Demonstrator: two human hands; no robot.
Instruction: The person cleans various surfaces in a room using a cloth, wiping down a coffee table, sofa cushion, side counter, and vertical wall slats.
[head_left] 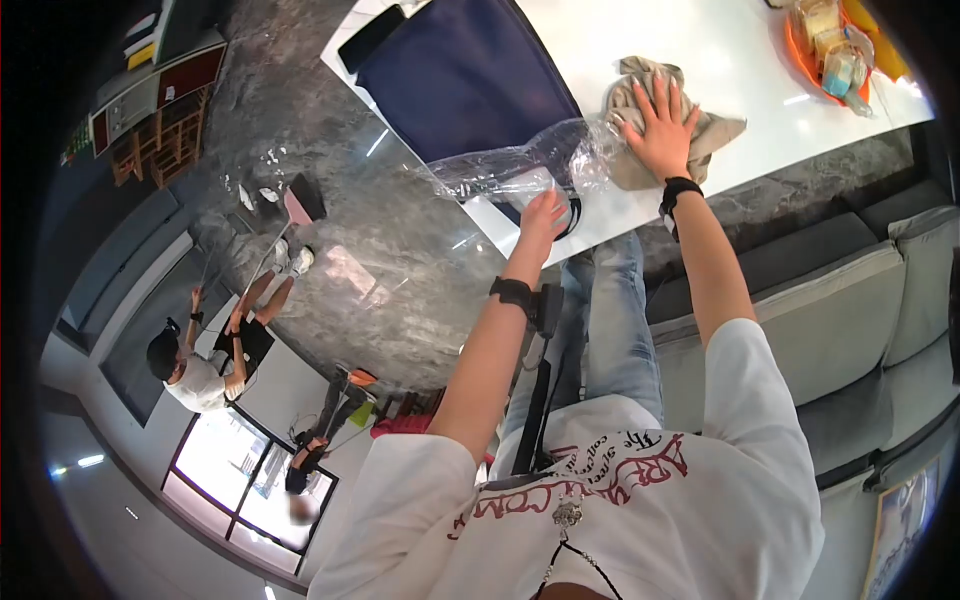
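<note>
My right hand (662, 135) lies flat with fingers spread on a crumpled beige-grey cloth (715, 130) on the white table (730, 40). My left hand (542, 215) is closed on a clear crinkled plastic bag (470, 172) at the table's near left edge. Something whitish shows through the plastic at my fingertips. The bag overlaps the lower end of a large flat navy-blue item (465, 80), and its other end reaches the cloth. A dark loop, like a cord or handle, curves beside my left fingers.
A black phone-like slab (371, 40) lies by the navy item. An orange basket (797, 55) with packets stands at the far right. Grey sofas (790, 300) line the right side. Across the floor, a person (205, 375) holds a long-handled dustpan (300, 203); another person (310, 450) stands near the window.
</note>
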